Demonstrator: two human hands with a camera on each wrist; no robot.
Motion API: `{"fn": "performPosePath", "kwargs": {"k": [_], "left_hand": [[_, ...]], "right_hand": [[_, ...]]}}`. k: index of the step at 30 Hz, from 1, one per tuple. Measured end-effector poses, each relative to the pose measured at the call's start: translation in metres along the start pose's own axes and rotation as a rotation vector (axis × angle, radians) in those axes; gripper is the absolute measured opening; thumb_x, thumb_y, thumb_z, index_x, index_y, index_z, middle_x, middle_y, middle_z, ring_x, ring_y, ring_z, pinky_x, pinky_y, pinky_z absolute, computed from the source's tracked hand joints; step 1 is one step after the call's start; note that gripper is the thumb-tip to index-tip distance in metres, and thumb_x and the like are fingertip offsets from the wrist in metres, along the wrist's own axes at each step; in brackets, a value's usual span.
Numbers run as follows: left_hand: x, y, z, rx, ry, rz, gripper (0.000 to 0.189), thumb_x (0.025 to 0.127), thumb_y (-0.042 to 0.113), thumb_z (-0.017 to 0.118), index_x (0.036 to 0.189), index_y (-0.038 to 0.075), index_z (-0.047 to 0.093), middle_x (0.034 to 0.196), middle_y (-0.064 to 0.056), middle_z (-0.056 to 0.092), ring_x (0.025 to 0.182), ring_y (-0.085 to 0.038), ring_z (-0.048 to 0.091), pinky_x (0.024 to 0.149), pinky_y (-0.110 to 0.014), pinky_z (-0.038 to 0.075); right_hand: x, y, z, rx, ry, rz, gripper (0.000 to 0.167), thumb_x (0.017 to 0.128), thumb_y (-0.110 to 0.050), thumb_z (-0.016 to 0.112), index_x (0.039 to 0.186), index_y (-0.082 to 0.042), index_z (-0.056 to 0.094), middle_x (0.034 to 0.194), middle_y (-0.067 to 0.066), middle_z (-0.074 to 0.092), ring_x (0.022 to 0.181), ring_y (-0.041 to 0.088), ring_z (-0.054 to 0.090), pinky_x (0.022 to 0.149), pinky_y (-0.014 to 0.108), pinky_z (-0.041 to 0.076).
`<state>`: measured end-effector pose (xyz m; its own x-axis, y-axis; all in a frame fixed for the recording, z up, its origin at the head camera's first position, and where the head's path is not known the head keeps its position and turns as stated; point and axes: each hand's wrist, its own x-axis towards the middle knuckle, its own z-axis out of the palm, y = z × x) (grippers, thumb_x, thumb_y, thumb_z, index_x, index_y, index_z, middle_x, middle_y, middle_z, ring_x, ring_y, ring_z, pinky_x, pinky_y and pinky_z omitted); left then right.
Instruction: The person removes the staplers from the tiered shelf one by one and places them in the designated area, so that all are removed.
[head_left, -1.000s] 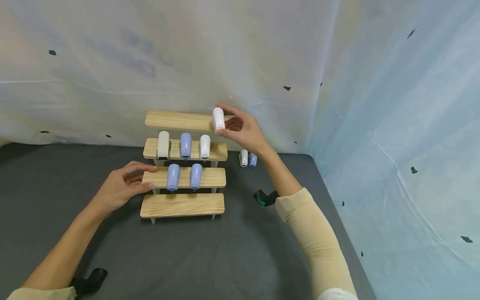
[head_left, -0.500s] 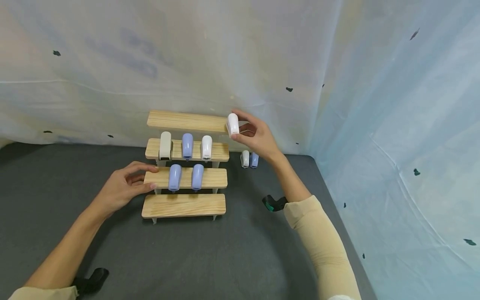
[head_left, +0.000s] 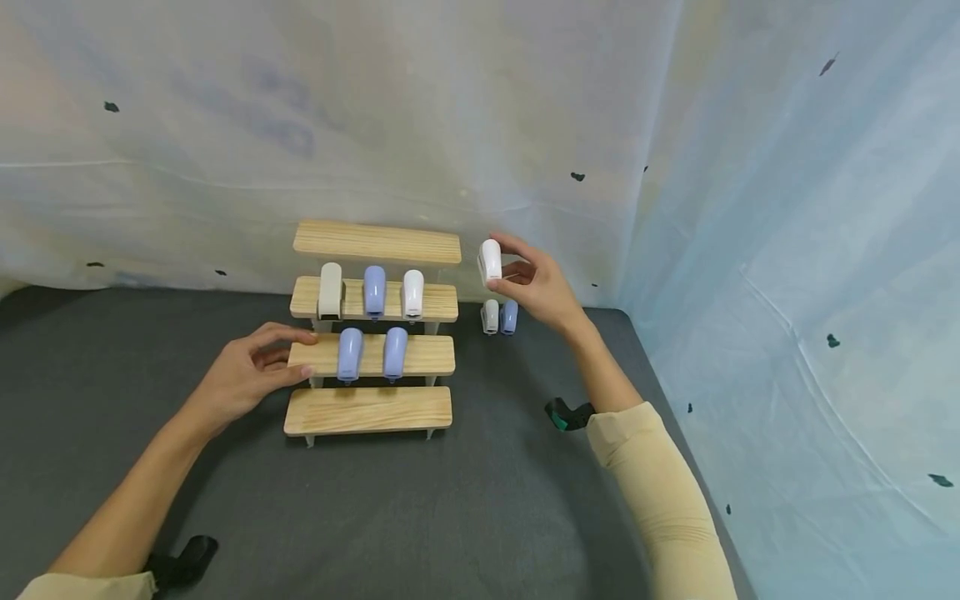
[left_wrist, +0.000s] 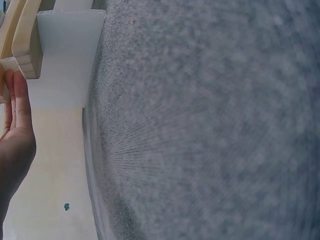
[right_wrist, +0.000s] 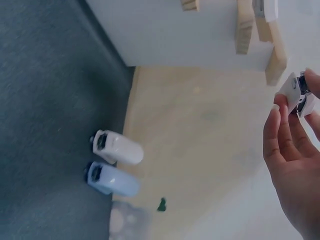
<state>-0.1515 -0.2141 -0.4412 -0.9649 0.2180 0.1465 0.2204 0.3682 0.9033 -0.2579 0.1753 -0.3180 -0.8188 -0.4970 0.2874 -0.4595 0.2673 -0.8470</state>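
Observation:
My right hand (head_left: 543,287) pinches a small white stapler (head_left: 491,261) between thumb and fingers, in the air just right of the top step. In the right wrist view, dark metal parts show on the held stapler's underside. My left hand (head_left: 243,375) holds the left end of a lower step of the wooden tiered stand (head_left: 367,410), thumb at the front edge and fingers at the back. On that step sit two blue staplers (head_left: 349,356). The step above bears a beige stapler (head_left: 330,292), a blue stapler (head_left: 374,292) and a white stapler (head_left: 412,294).
A white stapler (head_left: 490,317) and a blue stapler (head_left: 508,317) stand side by side on the dark table (head_left: 360,517), right of the stand. Pale sheeting (head_left: 360,125) rises behind the stand and along the right side. Black wrist mounts (head_left: 567,414) sit on both forearms.
My right hand has carried the white stapler rightward and slightly down, off from in front of the top step to beyond its right end. The left hand keeps its place on the stand.

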Motion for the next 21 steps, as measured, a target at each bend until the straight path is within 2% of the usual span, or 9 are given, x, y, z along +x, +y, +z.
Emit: {"fn": "performPosePath", "kwargs": {"k": [4,17,21], "left_hand": [[0.000,0.001,0.000,-0.011,-0.005,0.003,0.042,0.095,0.021,0.071,0.133,0.009,0.060,0.130,-0.002,0.052,0.115,0.006,0.051,0.083,-0.016,0.052],[0.000,-0.001,0.001,-0.005,0.012,0.012,0.041,0.094,0.021,0.072,0.132,0.008,0.061,0.128,-0.002,0.052,0.115,0.005,0.051,0.084,-0.014,0.052],[-0.001,-0.002,0.002,0.008,0.016,0.010,0.041,0.094,0.022,0.072,0.131,0.009,0.061,0.128,-0.002,0.053,0.116,0.004,0.051,0.085,-0.013,0.050]], "right_hand": [[-0.005,0.007,-0.005,-0.010,-0.010,0.034,0.063,0.089,0.006,0.069,0.146,0.007,0.042,0.137,0.025,0.050,0.104,0.046,0.061,0.083,0.036,0.056],[-0.020,0.026,-0.011,-0.063,-0.014,0.119,0.064,0.091,0.002,0.070,0.148,0.003,0.041,0.142,0.022,0.047,0.109,0.044,0.061,0.087,0.040,0.056],[-0.022,0.045,-0.014,-0.063,-0.009,0.131,0.066,0.091,-0.001,0.071,0.150,-0.001,0.040,0.144,0.019,0.047,0.111,0.042,0.060,0.088,0.043,0.055]]}}
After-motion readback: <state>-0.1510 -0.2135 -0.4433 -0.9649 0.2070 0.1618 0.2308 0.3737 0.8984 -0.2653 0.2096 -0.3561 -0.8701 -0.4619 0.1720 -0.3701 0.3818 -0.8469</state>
